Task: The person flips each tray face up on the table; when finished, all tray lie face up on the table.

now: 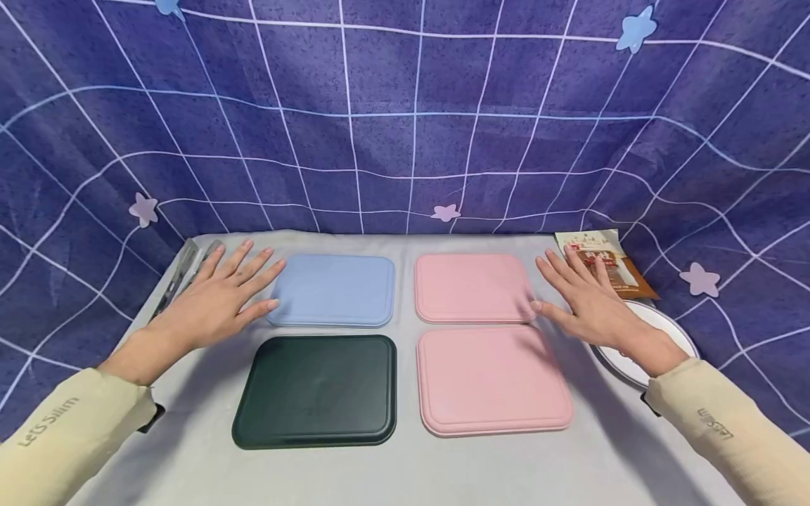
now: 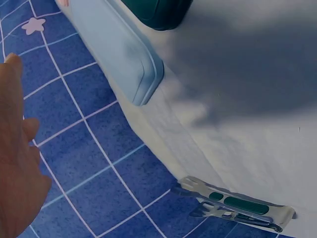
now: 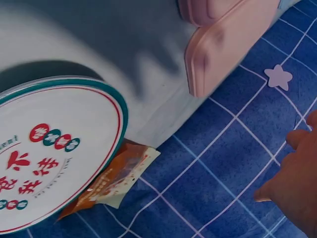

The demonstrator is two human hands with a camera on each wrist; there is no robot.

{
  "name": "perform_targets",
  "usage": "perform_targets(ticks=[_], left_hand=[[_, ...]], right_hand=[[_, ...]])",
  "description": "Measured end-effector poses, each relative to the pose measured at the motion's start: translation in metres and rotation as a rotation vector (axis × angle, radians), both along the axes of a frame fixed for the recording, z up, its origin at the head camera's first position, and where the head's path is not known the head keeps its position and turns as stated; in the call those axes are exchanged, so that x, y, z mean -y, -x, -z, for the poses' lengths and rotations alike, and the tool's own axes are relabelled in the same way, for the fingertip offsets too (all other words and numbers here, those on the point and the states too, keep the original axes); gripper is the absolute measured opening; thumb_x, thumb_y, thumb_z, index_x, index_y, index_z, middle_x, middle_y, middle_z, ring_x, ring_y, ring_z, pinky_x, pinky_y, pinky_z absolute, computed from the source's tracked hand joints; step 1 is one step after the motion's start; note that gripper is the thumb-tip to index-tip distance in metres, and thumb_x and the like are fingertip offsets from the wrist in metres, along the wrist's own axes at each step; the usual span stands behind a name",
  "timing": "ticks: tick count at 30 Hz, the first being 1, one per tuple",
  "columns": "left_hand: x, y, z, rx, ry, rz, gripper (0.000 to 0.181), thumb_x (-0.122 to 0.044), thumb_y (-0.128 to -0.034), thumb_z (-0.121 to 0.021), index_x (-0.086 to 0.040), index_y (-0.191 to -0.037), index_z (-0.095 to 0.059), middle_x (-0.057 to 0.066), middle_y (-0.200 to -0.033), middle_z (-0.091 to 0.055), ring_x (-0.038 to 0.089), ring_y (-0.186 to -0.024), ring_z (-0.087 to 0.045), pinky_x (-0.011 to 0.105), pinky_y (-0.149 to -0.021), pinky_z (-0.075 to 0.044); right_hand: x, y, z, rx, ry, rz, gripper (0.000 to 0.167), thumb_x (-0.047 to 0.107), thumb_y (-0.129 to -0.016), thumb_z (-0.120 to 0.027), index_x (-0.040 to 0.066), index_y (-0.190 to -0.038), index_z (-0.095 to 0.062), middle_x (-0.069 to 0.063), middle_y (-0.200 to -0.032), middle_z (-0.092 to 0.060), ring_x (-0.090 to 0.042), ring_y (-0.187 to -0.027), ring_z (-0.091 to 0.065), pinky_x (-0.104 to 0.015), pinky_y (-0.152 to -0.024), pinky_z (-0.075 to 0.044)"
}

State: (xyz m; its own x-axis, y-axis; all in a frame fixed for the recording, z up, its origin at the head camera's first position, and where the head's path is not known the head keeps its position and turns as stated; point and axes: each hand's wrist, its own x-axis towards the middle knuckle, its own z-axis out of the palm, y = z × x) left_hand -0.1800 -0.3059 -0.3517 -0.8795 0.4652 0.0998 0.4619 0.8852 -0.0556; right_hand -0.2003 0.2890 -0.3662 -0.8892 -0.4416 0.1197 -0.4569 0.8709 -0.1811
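My left hand (image 1: 218, 299) hovers palm down with fingers spread, between a light blue rounded rectangular lid-like piece (image 1: 335, 292) and long grey utensils (image 1: 180, 273). It holds nothing. My right hand (image 1: 585, 306) is likewise spread, beside the back pink lid-like piece (image 1: 471, 288) and partly in front of a white plate (image 1: 664, 327). A second pink piece (image 1: 493, 383) lies nearer, its back edge against the first. Left of it, a dark green piece (image 1: 316, 390) lies flat in front of the blue one.
An orange-brown food packet (image 1: 626, 275) lies at the back right, partly under the plate, which bears red and green print in the right wrist view. A purple curtain (image 1: 386, 140) with white grid lines and stars encloses the white-covered table (image 1: 405, 464).
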Motion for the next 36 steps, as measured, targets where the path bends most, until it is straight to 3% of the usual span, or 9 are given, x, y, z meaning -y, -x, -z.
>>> perform_targets(ticks=[9,12,15,18,20,24,28,30,36], left_hand=[[0.005,-0.001,0.004,0.020,-0.016,-0.036,0.068,-0.053,-0.1036,-0.044,-0.025,-0.161,-0.021,0.013,-0.167,-0.020,0.036,-0.157,0.001,0.054,-0.123,0.014],[0.007,-0.001,0.003,0.029,-0.037,-0.050,0.067,-0.051,-0.1030,-0.047,-0.020,-0.160,-0.029,0.016,-0.163,-0.031,0.040,-0.155,-0.013,0.059,-0.122,0.009],[0.009,0.003,0.003,0.060,-0.082,-0.061,0.061,-0.046,-0.1033,-0.050,-0.010,-0.153,-0.043,0.021,-0.151,-0.048,0.044,-0.143,-0.038,0.064,-0.120,-0.011],[0.008,0.009,0.000,0.164,-0.172,-0.113,0.057,-0.042,-0.1045,-0.049,-0.002,-0.146,-0.050,0.024,-0.134,-0.062,0.044,-0.126,-0.056,0.063,-0.107,-0.036],[0.008,0.014,0.000,0.244,-0.228,-0.151,0.058,-0.042,-0.1050,-0.048,0.000,-0.145,-0.051,0.024,-0.126,-0.067,0.042,-0.117,-0.063,0.058,-0.099,-0.046],[0.009,0.024,0.005,0.350,-0.278,-0.204,0.058,-0.040,-0.1044,-0.049,0.002,-0.143,-0.052,0.025,-0.120,-0.069,0.039,-0.109,-0.067,0.055,-0.093,-0.050],[0.015,0.033,0.017,0.405,-0.315,-0.237,0.057,-0.038,-0.1030,-0.052,0.004,-0.141,-0.053,0.027,-0.117,-0.069,0.039,-0.106,-0.067,0.053,-0.091,-0.051],[0.019,0.037,0.024,0.432,-0.340,-0.253,0.056,-0.035,-0.1021,-0.054,0.006,-0.140,-0.053,0.025,-0.114,-0.070,0.035,-0.102,-0.068,0.050,-0.089,-0.052],[0.025,0.041,0.041,0.577,-0.406,-0.300,0.061,-0.035,-0.1019,-0.055,0.009,-0.143,-0.047,0.016,-0.101,-0.073,0.023,-0.092,-0.067,0.036,-0.082,-0.049]], right_hand=[[0.016,0.009,-0.001,0.035,0.002,-0.033,0.078,0.051,-0.099,-0.054,0.016,-0.161,-0.022,-0.009,-0.168,-0.018,-0.030,-0.157,-0.001,-0.062,-0.121,0.010],[0.022,0.013,-0.004,0.062,0.022,-0.034,0.080,0.050,-0.100,-0.055,0.016,-0.162,-0.018,-0.011,-0.167,-0.022,-0.034,-0.156,-0.012,-0.061,-0.122,-0.003],[0.033,0.017,-0.009,0.116,0.083,-0.023,0.084,0.049,-0.100,-0.056,0.020,-0.163,-0.009,-0.016,-0.162,-0.034,-0.039,-0.146,-0.036,-0.059,-0.118,-0.026],[0.053,0.023,-0.013,0.233,0.172,-0.021,0.088,0.049,-0.100,-0.056,0.025,-0.163,-0.001,-0.018,-0.152,-0.047,-0.037,-0.129,-0.057,-0.056,-0.105,-0.044],[0.071,0.030,-0.012,0.324,0.241,-0.045,0.090,0.047,-0.099,-0.059,0.023,-0.163,0.000,-0.019,-0.143,-0.055,-0.034,-0.117,-0.064,-0.051,-0.098,-0.050],[0.111,0.049,-0.008,0.537,0.359,-0.101,0.088,0.045,-0.100,-0.058,0.021,-0.163,0.000,-0.019,-0.137,-0.059,-0.031,-0.108,-0.068,-0.045,-0.089,-0.056],[0.150,0.068,-0.005,0.831,0.516,-0.135,0.087,0.042,-0.102,-0.055,0.022,-0.163,0.004,-0.025,-0.142,-0.053,-0.041,-0.115,-0.064,-0.051,-0.090,-0.056],[0.166,0.076,-0.003,0.934,0.572,-0.118,0.088,0.042,-0.102,-0.055,0.023,-0.163,0.005,-0.026,-0.143,-0.052,-0.042,-0.118,-0.063,-0.053,-0.092,-0.055],[0.212,0.091,0.007,1.039,0.600,-0.037,0.088,0.043,-0.101,-0.055,0.023,-0.163,0.005,-0.028,-0.132,-0.054,-0.044,-0.109,-0.064,-0.046,-0.079,-0.059]])
